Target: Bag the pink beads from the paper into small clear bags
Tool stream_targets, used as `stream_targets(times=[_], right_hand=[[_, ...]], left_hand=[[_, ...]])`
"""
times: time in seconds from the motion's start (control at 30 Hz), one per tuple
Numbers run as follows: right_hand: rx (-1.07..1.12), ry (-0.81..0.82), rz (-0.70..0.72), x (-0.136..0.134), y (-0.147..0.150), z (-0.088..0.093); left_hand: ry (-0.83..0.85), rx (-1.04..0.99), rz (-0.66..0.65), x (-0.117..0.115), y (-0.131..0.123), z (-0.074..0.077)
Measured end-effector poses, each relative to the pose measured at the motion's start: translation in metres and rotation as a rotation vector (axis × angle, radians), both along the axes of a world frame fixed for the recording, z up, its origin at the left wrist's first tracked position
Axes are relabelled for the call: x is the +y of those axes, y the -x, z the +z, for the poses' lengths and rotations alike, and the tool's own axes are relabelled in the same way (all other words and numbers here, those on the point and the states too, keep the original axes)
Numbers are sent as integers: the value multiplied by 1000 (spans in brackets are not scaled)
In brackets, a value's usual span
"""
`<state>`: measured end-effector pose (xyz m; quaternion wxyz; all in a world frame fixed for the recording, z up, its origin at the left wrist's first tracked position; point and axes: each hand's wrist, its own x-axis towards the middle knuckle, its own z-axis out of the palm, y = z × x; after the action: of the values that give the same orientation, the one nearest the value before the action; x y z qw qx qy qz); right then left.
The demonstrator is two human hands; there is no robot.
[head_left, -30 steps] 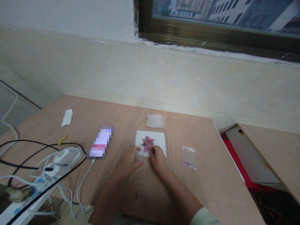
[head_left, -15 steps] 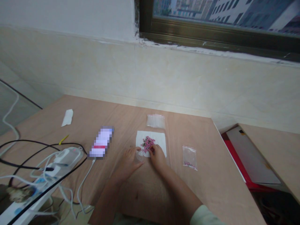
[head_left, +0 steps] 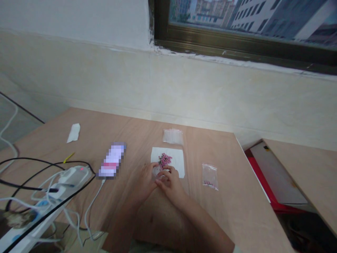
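My left hand (head_left: 145,181) is closed on a small clear plastic bag (head_left: 156,171), holding it over the near left part of a white paper sheet (head_left: 178,163). Fingers of my right hand (head_left: 172,182) are bent round the bag's right side, with the thumb near my left thumb. Whether a bead sits between those fingers is hidden. Just beyond the bag, a pile of small pink beads (head_left: 165,160) with some dark green bits lies on the paper. To the right, a clear zip bag (head_left: 210,175) lies flat with a few similar pieces at its near end.
A stack of clear zip bags (head_left: 173,136) lies behind the paper. Left of my hands is a phone (head_left: 112,160) on a white cable. Farther left are a power strip (head_left: 75,179) with tangled cords, a yellow strip (head_left: 68,157) and a white paper scrap (head_left: 73,133).
My right hand has moved left from the bead pile to the bag in my left hand. The left hand stays about where it was. The view has shifted slightly.
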<state>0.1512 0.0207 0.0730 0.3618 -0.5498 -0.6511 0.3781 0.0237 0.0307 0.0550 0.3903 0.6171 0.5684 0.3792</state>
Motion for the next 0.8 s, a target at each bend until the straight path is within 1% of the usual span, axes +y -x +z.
stream_targets(times=[0.1, 0.2, 0.3, 0.4, 0.47, 0.57, 0.63, 0.7, 0.73, 0.8], right_hand=[[67, 27, -30, -3, -4, -3], [134, 52, -78, -1, -12, -2], [206, 88, -66, 2, -19, 3], [289, 103, -72, 5, -24, 6], [355, 123, -78, 7, -25, 8], [492, 182, -75, 10, -25, 12], [569, 232, -84, 11, -24, 13], [607, 277, -110, 12, -24, 14], [614, 292, -127, 12, -24, 14], [613, 304, -163, 12, -24, 13]], left_hand=[[-24, 17, -41, -5, -1, 5], [-7, -51, -41, -9, 2, 15], [71, -190, -13, -11, 6, 23], [163, -358, 13, -13, 9, 25], [212, -430, 68, -15, 10, 22], [336, -609, 118, -18, 8, 10], [433, -830, 77, -19, 5, 1], [482, -1030, 26, -19, 1, -5], [485, -1104, 22, -19, -1, -6], [479, -1186, 48, -19, -2, -6]])
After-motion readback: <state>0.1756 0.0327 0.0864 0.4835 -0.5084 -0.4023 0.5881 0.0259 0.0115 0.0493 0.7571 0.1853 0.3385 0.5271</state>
